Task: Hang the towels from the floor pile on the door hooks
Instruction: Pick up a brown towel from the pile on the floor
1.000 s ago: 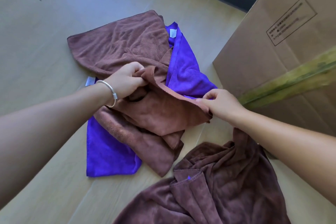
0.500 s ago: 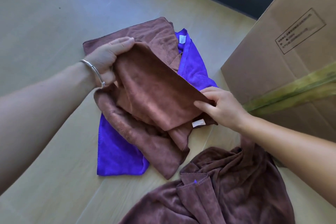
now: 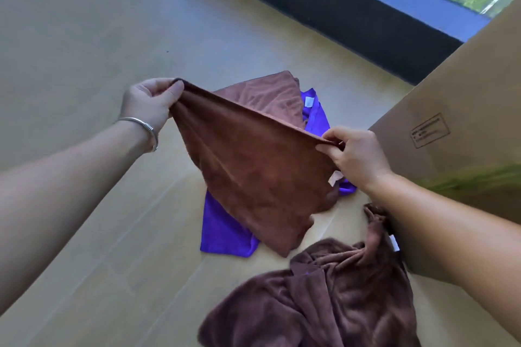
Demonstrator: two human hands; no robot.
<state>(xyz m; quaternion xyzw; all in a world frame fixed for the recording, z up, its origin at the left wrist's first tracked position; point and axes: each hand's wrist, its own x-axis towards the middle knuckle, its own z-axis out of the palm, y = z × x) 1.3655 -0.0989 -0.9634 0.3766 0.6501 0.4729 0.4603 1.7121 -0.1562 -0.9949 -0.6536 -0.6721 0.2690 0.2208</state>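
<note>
One towel, a rust-brown one (image 3: 253,172), is up off the wooden floor (image 3: 84,51) and none shows on a hook, so the task looks barely begun; no door or hooks appear in view, and how many towels hang already cannot be told. Taking the purple towel (image 3: 222,231) on the floor as the landmark: up and to the left of it the left hand (image 3: 149,101), a bangle (image 3: 146,128) on its wrist, pinches one top corner of the rust-brown towel between thumb and curled fingers. The towel's top edge runs taut from there to the right hand (image 3: 355,155), which sits just right of the purple towel's upper part and pinches the other corner with its fingertips; the cloth hangs in a slack sheet in front of the purple towel, its lower tip near or just above the floor. Behind the purple towel a second brown towel (image 3: 265,93) lies partly over it. Below and to the right of it a darker brown towel (image 3: 324,296) lies crumpled, against the cardboard box (image 3: 451,110) that stands to the right of the whole pile. By my reading, what is left is nearly everything: carry this towel to a hook, then come back for at least three more on the floor
</note>
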